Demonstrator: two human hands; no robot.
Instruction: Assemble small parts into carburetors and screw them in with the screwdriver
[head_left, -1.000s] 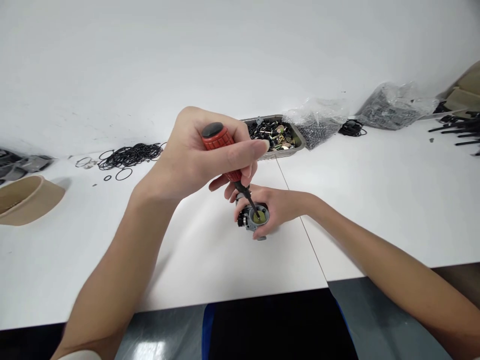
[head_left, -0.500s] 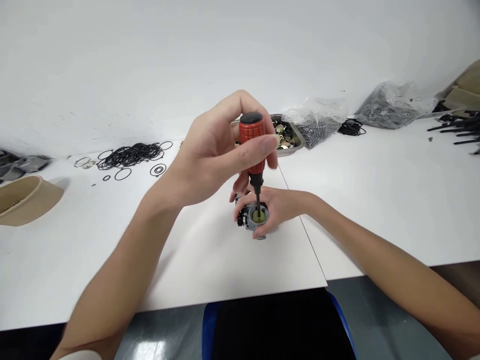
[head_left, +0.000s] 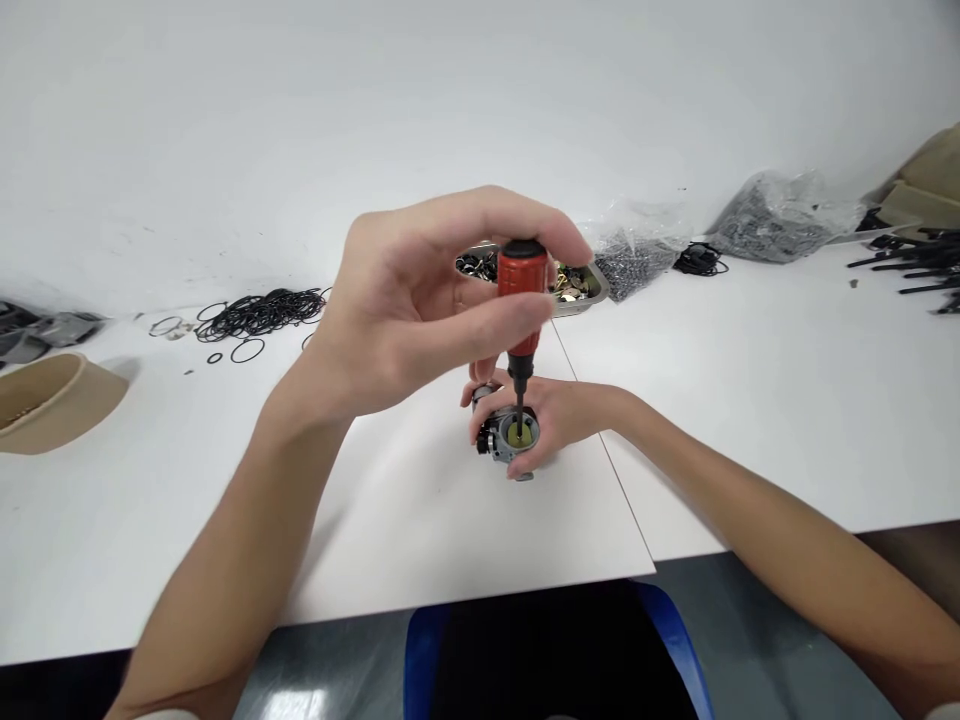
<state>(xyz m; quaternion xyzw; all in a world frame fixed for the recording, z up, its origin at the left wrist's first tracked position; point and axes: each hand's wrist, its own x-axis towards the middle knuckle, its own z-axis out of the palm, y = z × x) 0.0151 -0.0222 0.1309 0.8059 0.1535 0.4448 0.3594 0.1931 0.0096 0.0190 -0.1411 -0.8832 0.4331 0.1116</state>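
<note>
My left hand (head_left: 420, 300) is around a screwdriver (head_left: 523, 275) with a red and black handle. The thumb presses along the near side of the handle, and the index finger arches over its top, a little apart from it. The screwdriver stands nearly upright, its tip down in the round bore of a small grey metal carburetor (head_left: 499, 445), against a brass-coloured disc. Spread over the carburetor from the right, my right hand (head_left: 547, 415) grips it on the white table. The far side of the carburetor is hidden by fingers.
Behind the hands is a metal tray (head_left: 598, 290) of small parts. Black rubber rings (head_left: 262, 315) lie in a pile at left, near a tan bowl (head_left: 56, 400). Plastic bags of small parts (head_left: 784, 215) and black rods (head_left: 919, 262) lie at right. A seam crosses the table.
My left hand has shifted its hold: the index finger has uncurled from the handle and now reaches over the top. The handle leans slightly further right. My right hand stays on the carburetor.
</note>
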